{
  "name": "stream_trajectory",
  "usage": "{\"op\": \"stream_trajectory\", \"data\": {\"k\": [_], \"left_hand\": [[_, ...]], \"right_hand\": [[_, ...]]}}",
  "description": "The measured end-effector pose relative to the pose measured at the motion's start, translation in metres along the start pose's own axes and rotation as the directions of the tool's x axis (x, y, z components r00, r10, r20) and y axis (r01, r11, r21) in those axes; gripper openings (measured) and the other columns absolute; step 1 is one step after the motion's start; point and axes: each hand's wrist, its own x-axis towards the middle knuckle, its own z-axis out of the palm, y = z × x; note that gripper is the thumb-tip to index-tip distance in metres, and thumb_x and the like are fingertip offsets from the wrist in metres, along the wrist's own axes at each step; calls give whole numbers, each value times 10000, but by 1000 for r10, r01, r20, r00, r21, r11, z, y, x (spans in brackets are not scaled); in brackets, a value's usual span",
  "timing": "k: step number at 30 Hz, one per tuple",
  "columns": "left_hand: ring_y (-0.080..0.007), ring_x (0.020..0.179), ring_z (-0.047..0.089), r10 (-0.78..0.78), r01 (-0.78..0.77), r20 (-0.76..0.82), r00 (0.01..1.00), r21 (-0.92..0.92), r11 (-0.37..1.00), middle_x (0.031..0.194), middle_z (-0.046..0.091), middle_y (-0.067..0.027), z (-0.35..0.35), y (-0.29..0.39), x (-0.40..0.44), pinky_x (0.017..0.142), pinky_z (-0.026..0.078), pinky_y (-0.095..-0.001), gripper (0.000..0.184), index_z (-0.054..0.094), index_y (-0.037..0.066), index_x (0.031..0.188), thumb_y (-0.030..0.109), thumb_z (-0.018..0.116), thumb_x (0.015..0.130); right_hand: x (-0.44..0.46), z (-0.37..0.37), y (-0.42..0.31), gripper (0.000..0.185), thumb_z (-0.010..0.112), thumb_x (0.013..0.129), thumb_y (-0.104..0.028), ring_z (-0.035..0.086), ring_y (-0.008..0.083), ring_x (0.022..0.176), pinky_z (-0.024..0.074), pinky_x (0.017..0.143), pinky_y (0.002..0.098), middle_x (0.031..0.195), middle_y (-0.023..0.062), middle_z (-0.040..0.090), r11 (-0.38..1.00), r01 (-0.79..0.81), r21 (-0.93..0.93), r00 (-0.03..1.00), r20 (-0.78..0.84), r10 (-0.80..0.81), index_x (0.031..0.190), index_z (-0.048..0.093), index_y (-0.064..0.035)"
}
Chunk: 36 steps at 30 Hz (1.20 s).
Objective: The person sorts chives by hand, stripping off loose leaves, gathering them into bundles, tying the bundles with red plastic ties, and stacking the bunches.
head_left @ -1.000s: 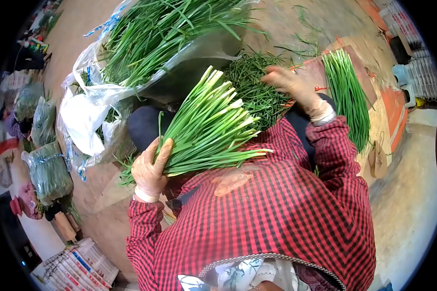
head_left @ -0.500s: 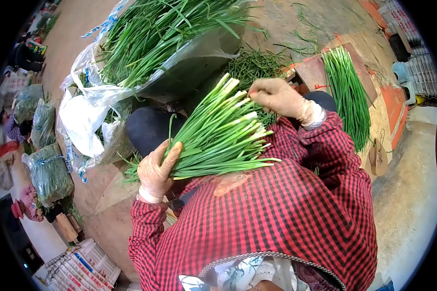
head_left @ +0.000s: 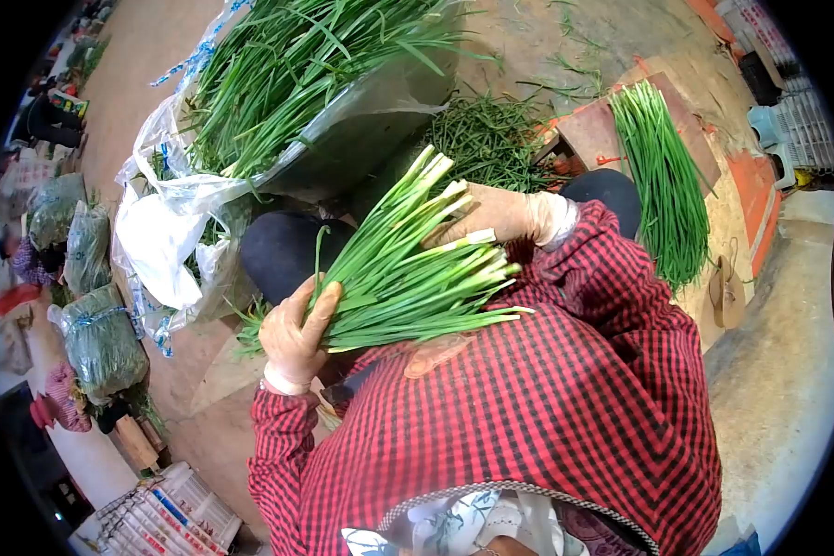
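Observation:
My gloved left hand is closed around the leafy part of a bunch of garlic chives. The pale cut ends fan out toward the upper right, above my lap. My gloved right hand is in among those pale ends, its fingers bent round some stalks and partly hidden by them. Right of my knee, a second bunch of garlic chives lies on a brown board. Loose green trimmings are heaped just beyond my right hand.
A large clear plastic bag full of garlic chives stands ahead to the left. Wrapped bundles line the far left. Stacked white crates are at lower left, more crates at upper right. A sandal lies at right.
My right hand has moved left and down from above the pale ends into the stalks. My left hand keeps its hold on the bunch.

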Motion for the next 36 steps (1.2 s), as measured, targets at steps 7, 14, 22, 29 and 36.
{"op": "stream_trajectory", "data": {"k": [7, 14, 22, 29, 36], "left_hand": [[-265, 729, 664, 71, -67, 37, 997, -97, 993, 1127, 664, -113, 0, 9, 9, 588, 523, -333, 590, 618, 234, 1239, 55, 687, 682], [-274, 824, 671, -22, 19, -44, 999, -74, 997, 1134, 659, -113, 0, -3, -2, 662, 533, -340, 597, 615, 175, 1245, 41, 680, 667], [-258, 830, 668, 62, -65, -46, 997, -61, 996, 1144, 660, -112, 1, 4, 11, 663, 528, -329, 661, 599, 182, 1264, 31, 694, 627], [-289, 809, 676, 25, -27, -17, 1000, -159, 987, 1127, 662, -124, 0, 6, 9, 640, 531, -351, 617, 609, 173, 1240, 63, 701, 639], [-288, 771, 674, 102, -93, 34, 994, -209, 974, 1117, 660, -114, -1, 14, 23, 603, 528, -355, 588, 616, 185, 1226, 46, 690, 660]], "right_hand": [[-30, 4, 19, 283, 638, 887, -215, 659, 178, 878, 512, 773, 319, 984, 130, 705, 963, -92, -253, 972, -233, 31, 1072, 659, -2], [-104, -85, 14, 382, 656, 876, -323, 624, 289, 1015, 489, 875, 396, 1092, 185, 651, 433, -744, -510, 660, -663, 353, 1097, 646, -12], [-12, -23, 56, 398, 600, 919, -277, 524, 328, 1188, 381, 1057, 408, 1297, 139, 567, 740, 435, -514, 893, 137, -429, 1283, 594, -116], [-15, -9, 46, 166, 607, 770, -98, 627, 313, 816, 506, 780, 387, 854, 86, 659, 335, 371, -866, 885, 219, -411, 922, 645, -41], [-50, -34, 18, 312, 601, 935, -298, 664, 263, 873, 513, 791, 356, 925, 167, 691, 899, -272, -344, 844, -534, 52, 1086, 648, -29]]}}
